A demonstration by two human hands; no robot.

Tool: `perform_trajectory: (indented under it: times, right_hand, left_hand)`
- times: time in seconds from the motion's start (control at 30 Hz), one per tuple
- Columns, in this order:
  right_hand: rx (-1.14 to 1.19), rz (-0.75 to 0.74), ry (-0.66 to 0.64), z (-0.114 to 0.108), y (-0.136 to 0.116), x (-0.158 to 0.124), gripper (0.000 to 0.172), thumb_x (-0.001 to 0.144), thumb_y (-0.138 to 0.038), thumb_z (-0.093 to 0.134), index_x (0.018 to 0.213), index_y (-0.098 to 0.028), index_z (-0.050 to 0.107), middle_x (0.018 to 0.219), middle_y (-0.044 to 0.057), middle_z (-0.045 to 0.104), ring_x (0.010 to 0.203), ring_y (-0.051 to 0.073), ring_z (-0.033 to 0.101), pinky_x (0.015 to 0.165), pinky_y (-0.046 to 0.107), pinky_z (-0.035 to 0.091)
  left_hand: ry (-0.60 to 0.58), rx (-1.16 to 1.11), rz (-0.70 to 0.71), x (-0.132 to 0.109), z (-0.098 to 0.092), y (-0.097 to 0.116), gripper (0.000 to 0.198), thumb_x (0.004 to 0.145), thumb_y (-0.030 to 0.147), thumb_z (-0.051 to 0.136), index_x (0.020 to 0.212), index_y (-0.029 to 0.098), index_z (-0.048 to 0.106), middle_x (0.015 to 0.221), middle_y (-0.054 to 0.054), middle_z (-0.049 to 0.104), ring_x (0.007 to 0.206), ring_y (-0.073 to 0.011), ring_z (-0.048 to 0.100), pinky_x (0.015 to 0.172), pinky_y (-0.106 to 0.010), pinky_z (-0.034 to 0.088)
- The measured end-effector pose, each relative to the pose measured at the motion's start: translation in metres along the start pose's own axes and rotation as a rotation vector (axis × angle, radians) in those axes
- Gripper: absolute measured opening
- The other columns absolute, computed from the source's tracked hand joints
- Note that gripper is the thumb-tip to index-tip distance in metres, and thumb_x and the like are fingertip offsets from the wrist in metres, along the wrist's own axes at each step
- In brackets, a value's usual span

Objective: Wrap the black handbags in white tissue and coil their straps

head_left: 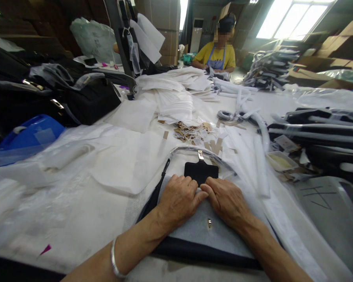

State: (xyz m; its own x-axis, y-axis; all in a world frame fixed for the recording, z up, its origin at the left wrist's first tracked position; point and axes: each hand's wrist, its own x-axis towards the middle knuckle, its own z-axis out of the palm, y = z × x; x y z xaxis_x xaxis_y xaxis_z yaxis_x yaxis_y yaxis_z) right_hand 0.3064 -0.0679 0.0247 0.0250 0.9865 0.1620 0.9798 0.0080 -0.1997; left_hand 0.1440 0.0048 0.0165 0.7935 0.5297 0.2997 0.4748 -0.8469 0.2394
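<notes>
A black handbag [206, 250] lies in front of me, with a thin white sheet [191, 231] over its front panel. My left hand [179, 196] and my right hand [225, 197] meet at the sheet's upper edge. Both have their fingers curled over that edge, and the thumbs nearly touch; the fingertips are hidden. Just beyond the knuckles is a black flap tab [201, 172] with a gold clasp [200, 155]. Below my hands a small gold lock fitting [209, 223] shows through the sheet. The wrapped handle [182, 148] arches at the far side.
Stacked white sheets [176, 98] and a pile of strung tags [191, 132] lie beyond the bag. Black bags [85, 100] stand at left, wrapped black pieces [320, 125] at right, near a small tray [282, 161]. A person in yellow [214, 56] sits across the table.
</notes>
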Motion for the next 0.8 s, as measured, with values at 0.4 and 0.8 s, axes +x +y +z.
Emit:
perform_trajectory:
  times: [0.4,0.8]
  right_hand:
    - [0.013,0.047,-0.065,0.005,0.003,0.007,0.05,0.103,-0.045,0.032,0.064,-0.023,0.054,0.068,0.003,0.065,0.062,0.018,0.058,0.061,0.03,0.034]
    - [0.064,0.176,0.309,0.024,0.008,0.01,0.045,0.095,-0.041,0.051,0.131,-0.015,0.051,0.143,0.019,0.049,0.131,0.033,0.046,0.105,0.05,0.039]
  left_hand:
    - [0.008,-0.025,0.005,0.002,0.003,-0.002,0.05,0.097,0.061,0.04,0.081,0.018,0.06,0.075,-0.004,0.065,0.075,-0.0238,0.062,0.072,-0.04,0.042]
    - [-0.067,0.057,-0.014,0.002,0.001,0.0,0.031,0.095,0.048,0.055,0.092,0.017,0.059,0.083,-0.004,0.065,0.082,-0.0253,0.062,0.076,-0.041,0.045]
